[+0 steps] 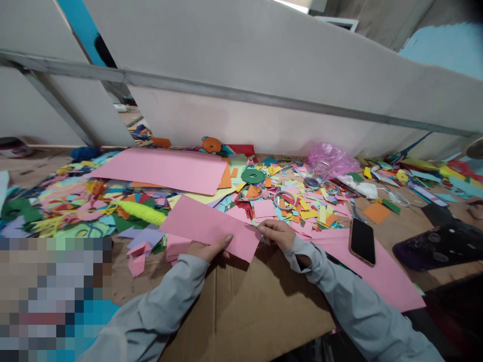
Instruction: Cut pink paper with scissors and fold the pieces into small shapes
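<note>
A pink paper sheet [215,226] is held over a brown cardboard piece [241,311]. My left hand [211,249] grips its lower edge, with the thumb on top and the other fingers hidden beneath. At the sheet's right edge, my right hand [277,234] is closed in a pinch. A small thin tip shows by those fingertips, too small to name. More pink paper [177,246] lies under the held sheet on the left. To the right, a large pink sheet [388,271] lies partly under my right forearm, with a phone [362,241] on it.
Paper scraps [302,201] of several colours cover the table. A large pink sheet [162,168] lies behind on the left, near yellow yarn [141,212]. Tape rolls [285,200], a pink plastic bag [332,158] and a dark bottle-like object [437,244] are around. A pale panel [245,115] stands behind.
</note>
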{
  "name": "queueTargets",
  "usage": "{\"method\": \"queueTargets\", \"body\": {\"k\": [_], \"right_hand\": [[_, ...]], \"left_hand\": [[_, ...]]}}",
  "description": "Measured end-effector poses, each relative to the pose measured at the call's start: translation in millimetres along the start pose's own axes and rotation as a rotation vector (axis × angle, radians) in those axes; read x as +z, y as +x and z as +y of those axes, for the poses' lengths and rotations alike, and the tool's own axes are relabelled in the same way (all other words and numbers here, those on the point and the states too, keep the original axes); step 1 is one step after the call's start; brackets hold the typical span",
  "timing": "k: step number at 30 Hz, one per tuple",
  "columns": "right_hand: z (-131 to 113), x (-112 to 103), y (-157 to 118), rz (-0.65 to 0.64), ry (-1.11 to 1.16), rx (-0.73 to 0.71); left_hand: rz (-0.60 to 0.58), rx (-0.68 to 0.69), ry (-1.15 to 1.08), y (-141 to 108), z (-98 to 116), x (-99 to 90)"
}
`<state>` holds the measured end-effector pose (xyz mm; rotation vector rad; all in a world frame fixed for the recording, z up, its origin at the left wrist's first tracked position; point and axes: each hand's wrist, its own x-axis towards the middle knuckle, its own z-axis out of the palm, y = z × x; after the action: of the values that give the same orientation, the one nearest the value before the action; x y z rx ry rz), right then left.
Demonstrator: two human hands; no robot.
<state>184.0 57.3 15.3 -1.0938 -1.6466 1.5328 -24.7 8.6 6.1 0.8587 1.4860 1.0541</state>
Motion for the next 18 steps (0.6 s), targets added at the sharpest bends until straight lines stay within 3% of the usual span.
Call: {"method": "queueTargets", "body": {"k": [18], "right_hand": [[6.5, 0.4, 1.1, 0.000, 0.008, -0.004]], "left_hand": [[-0.033, -0.103, 0.087, 0.4, 2.0, 0.1]]}}
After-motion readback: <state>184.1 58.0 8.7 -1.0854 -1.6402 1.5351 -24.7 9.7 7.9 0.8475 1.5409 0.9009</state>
